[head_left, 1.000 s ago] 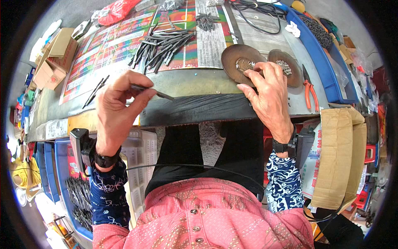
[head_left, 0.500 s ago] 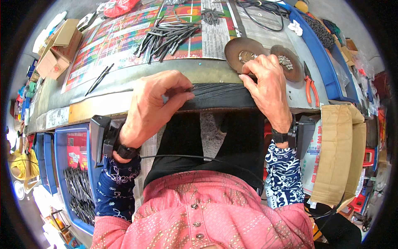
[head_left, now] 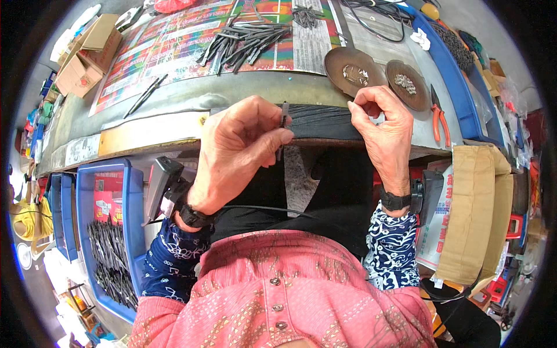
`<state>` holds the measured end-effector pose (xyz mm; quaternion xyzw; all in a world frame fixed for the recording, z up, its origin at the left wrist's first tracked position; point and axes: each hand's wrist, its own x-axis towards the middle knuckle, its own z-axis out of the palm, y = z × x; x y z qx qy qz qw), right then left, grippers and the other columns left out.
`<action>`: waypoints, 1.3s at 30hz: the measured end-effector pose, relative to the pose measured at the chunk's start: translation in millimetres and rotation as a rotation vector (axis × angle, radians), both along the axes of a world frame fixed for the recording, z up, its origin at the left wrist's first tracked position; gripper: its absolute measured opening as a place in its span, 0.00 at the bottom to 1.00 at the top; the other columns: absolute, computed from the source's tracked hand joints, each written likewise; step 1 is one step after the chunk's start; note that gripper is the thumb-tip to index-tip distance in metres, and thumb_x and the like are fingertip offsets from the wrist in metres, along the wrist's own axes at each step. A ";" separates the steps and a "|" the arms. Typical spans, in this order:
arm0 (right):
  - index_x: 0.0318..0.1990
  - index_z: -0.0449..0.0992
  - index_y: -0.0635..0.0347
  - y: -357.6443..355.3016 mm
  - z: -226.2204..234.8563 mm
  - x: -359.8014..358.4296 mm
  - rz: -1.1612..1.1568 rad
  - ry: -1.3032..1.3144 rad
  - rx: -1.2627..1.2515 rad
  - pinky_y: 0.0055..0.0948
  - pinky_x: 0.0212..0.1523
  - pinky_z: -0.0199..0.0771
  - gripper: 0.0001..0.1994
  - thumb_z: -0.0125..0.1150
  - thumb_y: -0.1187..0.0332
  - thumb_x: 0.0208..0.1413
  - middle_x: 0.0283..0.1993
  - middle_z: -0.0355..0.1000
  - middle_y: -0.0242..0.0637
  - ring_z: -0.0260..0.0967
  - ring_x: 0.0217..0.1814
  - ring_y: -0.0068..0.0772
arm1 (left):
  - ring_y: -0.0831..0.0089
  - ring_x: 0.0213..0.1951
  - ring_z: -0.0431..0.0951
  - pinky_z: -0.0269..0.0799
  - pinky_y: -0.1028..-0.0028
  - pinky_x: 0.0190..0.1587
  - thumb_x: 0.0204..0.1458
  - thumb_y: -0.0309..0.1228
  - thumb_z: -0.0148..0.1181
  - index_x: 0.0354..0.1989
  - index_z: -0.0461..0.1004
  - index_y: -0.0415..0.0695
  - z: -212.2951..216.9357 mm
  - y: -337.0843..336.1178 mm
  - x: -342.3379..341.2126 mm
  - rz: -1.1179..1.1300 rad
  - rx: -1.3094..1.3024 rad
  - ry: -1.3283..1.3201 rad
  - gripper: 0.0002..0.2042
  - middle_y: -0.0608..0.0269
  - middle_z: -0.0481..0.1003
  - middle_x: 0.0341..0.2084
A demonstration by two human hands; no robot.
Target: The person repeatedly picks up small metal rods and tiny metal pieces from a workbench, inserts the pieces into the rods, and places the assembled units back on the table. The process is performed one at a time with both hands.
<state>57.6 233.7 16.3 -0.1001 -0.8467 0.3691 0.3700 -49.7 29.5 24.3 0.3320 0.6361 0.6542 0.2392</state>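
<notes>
My left hand [head_left: 246, 133] pinches a thin dark strip [head_left: 284, 116] between thumb and fingertips, holding it upright at the table's front edge. Black ribbed material [head_left: 325, 122] covers the edge just beyond that strip. To the right, my right hand [head_left: 384, 122] has thumb and index finger closed in a pinch; whatever they hold is too small to make out. Above this hand is a round brown dish [head_left: 339, 64] with small metal pieces in it. A second brown dish [head_left: 420, 100] beside it carries more small silvery pieces.
Black strips [head_left: 241, 43] lie piled on a colourful printed sheet, with a few apart on the left [head_left: 145, 95]. Orange-handled pliers [head_left: 439, 122] rest at the right, near a long blue tray [head_left: 473, 104]. A blue bin [head_left: 110, 168] of black strips stands lower left; a cardboard box [head_left: 473, 214] lower right.
My right hand has drawn back slightly from the brown dish, toward me and to the right. My left hand has turned, and the dark strip now shows upright in its fingertips.
</notes>
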 end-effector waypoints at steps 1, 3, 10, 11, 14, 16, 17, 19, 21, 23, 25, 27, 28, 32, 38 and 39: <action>0.30 0.73 0.64 -3.3 -0.9 1.6 -0.005 0.011 -0.021 0.19 0.28 0.65 0.05 0.63 0.81 0.46 0.28 0.69 0.30 0.64 0.26 0.17 | 0.87 0.19 0.69 0.64 0.85 0.20 0.51 0.20 0.62 0.34 0.72 0.38 -1.3 1.8 3.8 -0.013 0.066 -0.079 0.05 0.70 0.73 0.22; 0.31 0.73 0.64 -9.6 -2.6 4.3 -0.004 0.025 -0.088 0.18 0.29 0.64 0.05 0.63 0.81 0.46 0.28 0.68 0.29 0.63 0.26 0.16 | 0.85 0.20 0.71 0.65 0.85 0.21 0.53 0.20 0.61 0.36 0.71 0.38 -1.2 -0.5 6.2 -0.061 0.000 -0.061 0.05 0.65 0.75 0.26; 0.31 0.75 0.64 -28.8 2.9 12.8 0.056 0.057 -0.200 0.16 0.30 0.63 0.05 0.64 0.80 0.48 0.29 0.70 0.27 0.62 0.28 0.14 | 0.85 0.20 0.71 0.65 0.85 0.19 0.55 0.23 0.61 0.38 0.72 0.36 -2.0 -1.3 14.0 -0.105 -0.039 -0.071 0.06 0.61 0.76 0.27; 0.31 0.75 0.64 -32.8 4.6 15.0 0.080 0.057 -0.273 0.16 0.30 0.63 0.05 0.64 0.80 0.48 0.30 0.70 0.27 0.62 0.28 0.14 | 0.85 0.20 0.71 0.65 0.86 0.19 0.55 0.23 0.61 0.38 0.72 0.36 -1.9 -1.3 15.3 -0.104 -0.039 -0.080 0.06 0.61 0.76 0.26; 0.33 0.75 0.65 -46.6 8.7 21.3 0.147 0.064 -0.475 0.15 0.33 0.67 0.04 0.63 0.81 0.51 0.32 0.71 0.25 0.66 0.31 0.13 | 0.86 0.18 0.70 0.64 0.86 0.19 0.55 0.24 0.61 0.38 0.73 0.35 -1.2 -2.6 19.5 -0.109 -0.046 -0.106 0.06 0.63 0.76 0.24; 0.34 0.75 0.65 -54.6 9.9 23.8 0.176 0.088 -0.584 0.14 0.35 0.70 0.04 0.62 0.82 0.51 0.33 0.72 0.25 0.68 0.34 0.13 | 0.86 0.17 0.69 0.64 0.86 0.19 0.55 0.24 0.60 0.38 0.73 0.35 -1.3 -3.0 23.5 -0.107 -0.042 -0.095 0.06 0.63 0.76 0.24; 0.36 0.75 0.66 -57.6 10.2 24.2 0.209 0.092 -0.634 0.15 0.38 0.72 0.05 0.61 0.83 0.52 0.34 0.73 0.27 0.69 0.36 0.13 | 0.86 0.17 0.69 0.64 0.86 0.19 0.55 0.24 0.60 0.38 0.73 0.35 -1.3 -3.1 25.5 -0.106 -0.039 -0.090 0.06 0.64 0.76 0.23; 0.37 0.75 0.67 -64.3 9.5 24.4 0.240 0.099 -0.696 0.15 0.34 0.71 0.05 0.61 0.82 0.53 0.34 0.74 0.32 0.69 0.33 0.15 | 0.86 0.17 0.69 0.64 0.86 0.19 0.55 0.23 0.60 0.38 0.73 0.35 -1.3 -3.1 29.3 -0.095 -0.053 -0.081 0.06 0.64 0.76 0.23; 0.38 0.76 0.66 -68.4 9.0 24.9 0.280 0.097 -0.752 0.16 0.36 0.72 0.05 0.61 0.82 0.54 0.34 0.73 0.28 0.69 0.34 0.14 | 0.86 0.17 0.70 0.63 0.86 0.19 0.55 0.22 0.60 0.38 0.73 0.35 -0.9 -3.4 32.6 -0.089 -0.056 -0.071 0.05 0.64 0.76 0.24; 0.38 0.76 0.66 -71.1 8.5 25.2 0.263 0.094 -0.739 0.15 0.35 0.71 0.05 0.61 0.81 0.55 0.34 0.73 0.27 0.69 0.33 0.13 | 0.86 0.18 0.70 0.63 0.86 0.19 0.55 0.22 0.60 0.38 0.73 0.35 -0.4 -3.5 34.9 -0.086 -0.050 -0.062 0.05 0.64 0.76 0.24; 0.38 0.75 0.67 -72.5 8.5 25.5 0.236 0.109 -0.713 0.14 0.32 0.70 0.04 0.60 0.79 0.56 0.33 0.73 0.28 0.68 0.32 0.12 | 0.86 0.18 0.70 0.63 0.86 0.19 0.55 0.21 0.60 0.38 0.73 0.35 -0.8 -1.7 36.3 -0.089 -0.040 -0.074 0.05 0.64 0.77 0.24; 0.38 0.75 0.67 -75.3 8.1 25.1 0.249 0.128 -0.703 0.14 0.32 0.70 0.04 0.60 0.79 0.56 0.33 0.73 0.28 0.68 0.32 0.12 | 0.87 0.18 0.70 0.63 0.86 0.19 0.55 0.21 0.60 0.38 0.73 0.35 0.0 -2.8 36.9 -0.091 -0.037 -0.074 0.05 0.64 0.77 0.24; 0.38 0.75 0.67 -76.3 7.8 24.8 0.262 0.140 -0.706 0.14 0.32 0.70 0.04 0.60 0.79 0.56 0.33 0.73 0.28 0.68 0.31 0.12 | 0.87 0.18 0.70 0.63 0.86 0.19 0.55 0.21 0.60 0.38 0.73 0.35 0.3 -3.1 37.2 -0.090 -0.042 -0.067 0.05 0.64 0.76 0.24; 0.38 0.75 0.67 -73.1 6.3 23.2 0.255 0.152 -0.651 0.15 0.32 0.70 0.04 0.60 0.79 0.56 0.33 0.73 0.28 0.68 0.31 0.12 | 0.87 0.19 0.70 0.63 0.87 0.19 0.54 0.21 0.60 0.38 0.73 0.35 1.1 0.7 39.4 -0.077 -0.051 -0.052 0.05 0.64 0.76 0.25; 0.37 0.74 0.67 -75.9 3.9 22.9 0.186 0.145 -0.583 0.16 0.31 0.71 0.04 0.61 0.79 0.55 0.32 0.73 0.29 0.69 0.31 0.15 | 0.88 0.19 0.70 0.63 0.86 0.19 0.54 0.21 0.61 0.38 0.74 0.35 1.5 -2.6 39.4 -0.062 -0.060 -0.070 0.05 0.66 0.76 0.23; 0.36 0.74 0.67 -73.5 3.0 22.6 0.174 0.152 -0.543 0.16 0.31 0.71 0.04 0.62 0.79 0.54 0.31 0.73 0.30 0.69 0.30 0.15 | 0.88 0.18 0.69 0.63 0.85 0.19 0.52 0.21 0.62 0.36 0.74 0.36 -0.9 2.6 41.2 -0.021 -0.053 -0.034 0.05 0.67 0.75 0.21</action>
